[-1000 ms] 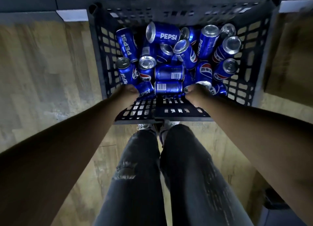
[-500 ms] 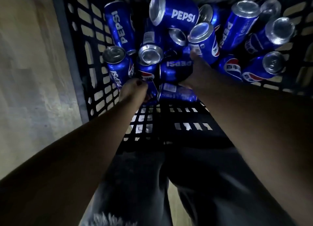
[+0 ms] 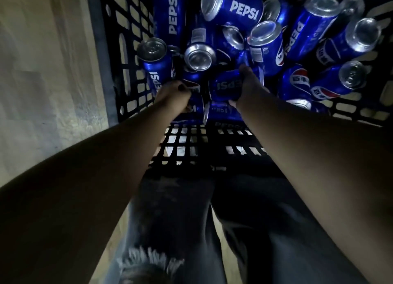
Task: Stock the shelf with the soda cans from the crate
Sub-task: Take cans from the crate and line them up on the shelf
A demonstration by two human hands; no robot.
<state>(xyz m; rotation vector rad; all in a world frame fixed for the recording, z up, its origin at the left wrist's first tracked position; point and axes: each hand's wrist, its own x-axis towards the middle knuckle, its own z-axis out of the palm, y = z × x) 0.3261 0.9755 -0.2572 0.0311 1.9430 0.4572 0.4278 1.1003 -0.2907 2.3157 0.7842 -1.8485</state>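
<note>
A black slatted plastic crate point(image 3: 110, 49) holds several blue Pepsi cans piled loosely, some upright, some on their sides. My right hand point(image 3: 249, 87) grips one can point(image 3: 225, 86) lying on its side near the crate's front, its logo upside down to me. My left hand point(image 3: 173, 96) is curled round another blue can point(image 3: 194, 100) just to the left of it, mostly hidden under my fingers. More cans lie behind, such as one with a white PEPSI logo point(image 3: 234, 9). No shelf is in view.
The crate stands on a pale wooden floor point(image 3: 42, 60). Its near wall point(image 3: 202, 143) is right in front of my legs in dark jeans point(image 3: 180, 220). The crate's left wall rises beside my left hand.
The view has closed in on the crate. Both hands went from its front rim down into the pile; the right took hold of a sideways can, the left closed round another.
</note>
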